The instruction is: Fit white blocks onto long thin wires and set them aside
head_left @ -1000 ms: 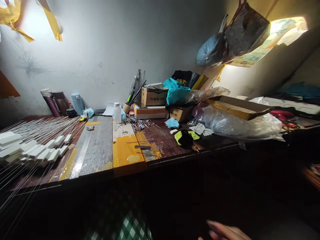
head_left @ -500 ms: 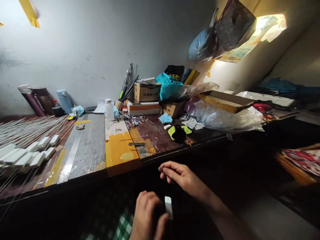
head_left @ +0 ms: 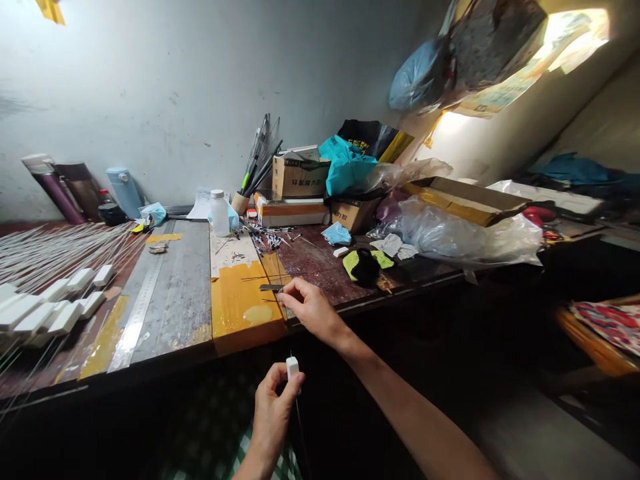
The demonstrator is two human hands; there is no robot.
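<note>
My left hand (head_left: 274,407) is closed, pinching a small white block (head_left: 293,366) between thumb and fingers, below the table's front edge. A thin pin-like tip sticks up from the block's top, and a thin rod hangs from beneath it. Over the table edge, my right hand (head_left: 313,308) has its thumb and fingertips pressed together. These fingertips are beside a dark flat strip (head_left: 270,287) on yellow tape (head_left: 233,303). Whatever they pinch is too thin to make out. A pale glue-like puddle (head_left: 257,314) lies on the tape.
Several white blocks (head_left: 65,318) on thin rods lie at the left, near a steel ruler (head_left: 135,323). A white bottle (head_left: 219,213) stands farther back. A black and lime cloth (head_left: 365,265), cardboard boxes (head_left: 300,177) and clear plastic bags (head_left: 445,230) fill the right.
My right hand has moved left and forward to the table edge by the dark strip. My left hand has turned up and now pinches the white block, with its fingers in clear view.
</note>
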